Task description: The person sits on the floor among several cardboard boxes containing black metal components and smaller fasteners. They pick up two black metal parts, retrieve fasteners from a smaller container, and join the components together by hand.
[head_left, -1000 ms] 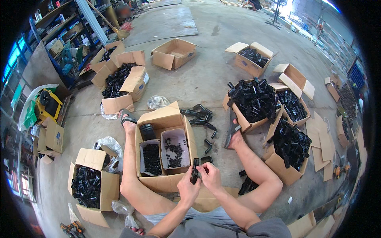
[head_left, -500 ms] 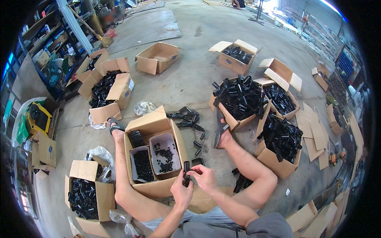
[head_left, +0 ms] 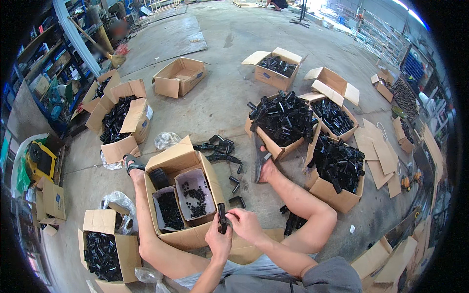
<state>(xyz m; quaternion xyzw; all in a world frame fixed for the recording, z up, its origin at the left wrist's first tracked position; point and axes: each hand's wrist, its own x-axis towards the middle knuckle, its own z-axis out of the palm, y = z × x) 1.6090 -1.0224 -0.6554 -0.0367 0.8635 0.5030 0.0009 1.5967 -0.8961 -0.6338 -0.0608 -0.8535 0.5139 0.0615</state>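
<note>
Upright, the black part (head_left: 222,218) sits gripped between both hands' fingers (head_left: 233,216).

Daylight scene as I view it: bright, even light enters from the far upper right, where the opening is overexposed. The concrete floor (head_left: 229,97) shows a pale sheen there; shadows beside the cardboard boxes (head_left: 178,78) are soft and short. Fisheye distortion bends the edges, a black vignette rings the frame, and the shelving (head_left: 44,73) at left is dimmer and slightly soft.
</note>
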